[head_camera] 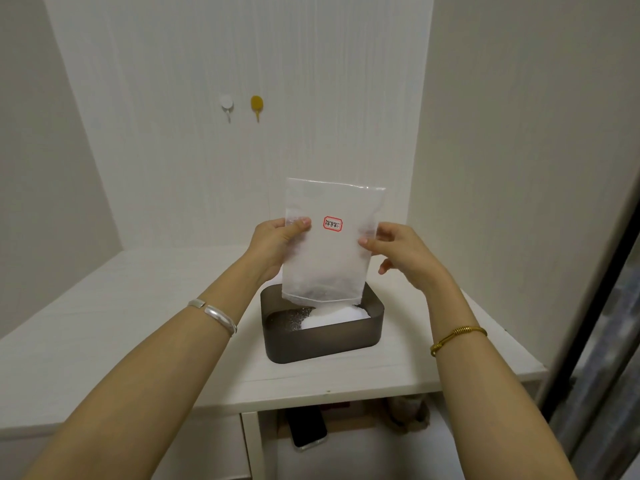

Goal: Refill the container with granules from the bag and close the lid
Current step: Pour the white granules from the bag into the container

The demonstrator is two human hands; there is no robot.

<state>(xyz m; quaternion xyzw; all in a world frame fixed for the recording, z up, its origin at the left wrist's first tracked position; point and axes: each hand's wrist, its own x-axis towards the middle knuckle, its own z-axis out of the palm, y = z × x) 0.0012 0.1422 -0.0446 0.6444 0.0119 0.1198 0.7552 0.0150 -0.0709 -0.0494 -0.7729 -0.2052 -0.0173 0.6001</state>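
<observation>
My left hand (277, 242) and right hand (398, 251) pinch bag (329, 244) sides, mouth down over container (323, 336) on table (104, 323). Granules (334, 315) heap right; bag drifting sideways risks spill over rim. Lid unseen.

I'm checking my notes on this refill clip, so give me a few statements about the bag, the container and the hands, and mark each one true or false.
1. Both hands hold the bag over the container: the left hand grips its left edge, the right hand its right edge. True.
2. The bag lies flat on the table. False: it is held upright, open end down over the container.
3. White granules are piled in the container's right part. True.
4. The container is white. False: it is dark and translucent, standing on the white table.
5. A lid already covers the container. False: its top is open, and no lid can be seen.
6. The bag carries a red-bordered label. True.
</observation>
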